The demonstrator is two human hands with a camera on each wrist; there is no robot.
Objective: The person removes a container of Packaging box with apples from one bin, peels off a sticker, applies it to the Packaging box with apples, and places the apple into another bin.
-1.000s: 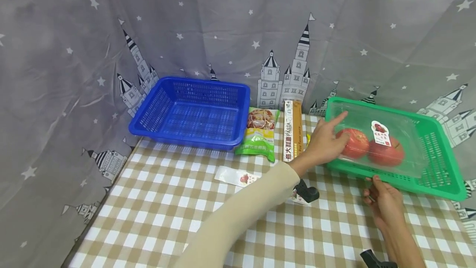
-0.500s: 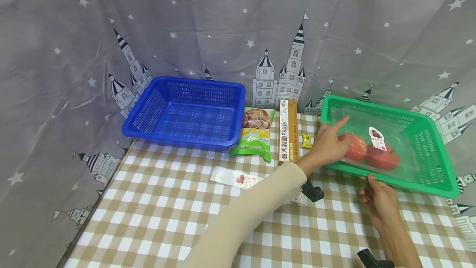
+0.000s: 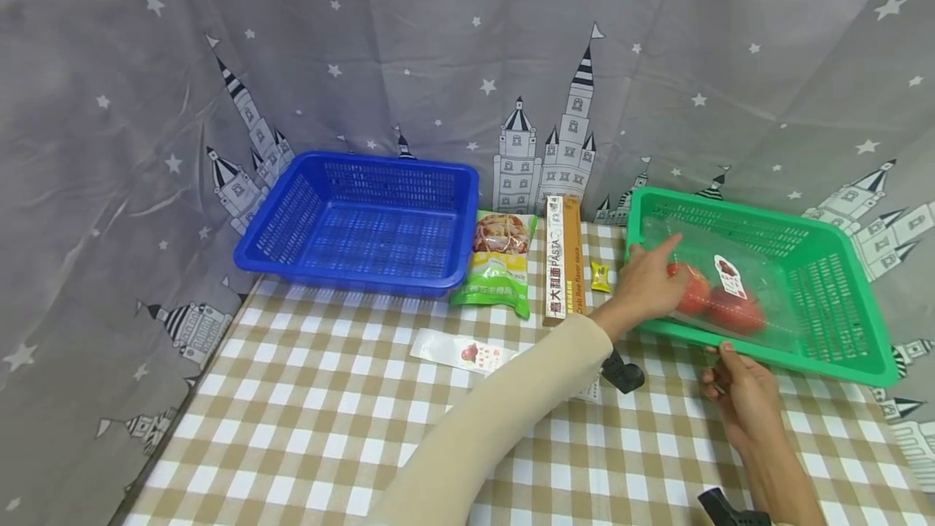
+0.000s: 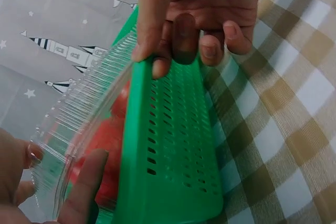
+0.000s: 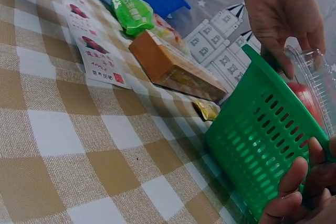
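Observation:
My left hand (image 3: 648,286) holds the left end of a clear plastic clamshell box (image 4: 86,106), its index finger stretched along the box. Two red apples (image 3: 738,313) show through the plastic, under a white label (image 3: 730,276) with an apple picture. Beneath and around the box is a green plastic basket (image 3: 850,299); the box lies tilted inside it, towards the left part. At the basket's near edge my right hand (image 3: 748,400) pinches the rim, with the thumb on top, as the left wrist view shows. The left hand's thumb is partly hidden.
A blue basket (image 3: 387,242) stands at the back left. Beside it lie a green food packet (image 3: 500,266), a pasta box (image 3: 564,258) and a small yellow packet (image 3: 600,276). A strip of apple labels (image 5: 92,40) lies on the checked tablecloth, partly behind my left sleeve in the head view.
The clear box with the apples has sunk lower into the green basket and a little left, my left hand going down with it. My right hand stays at the rim. The head view has shifted slightly.

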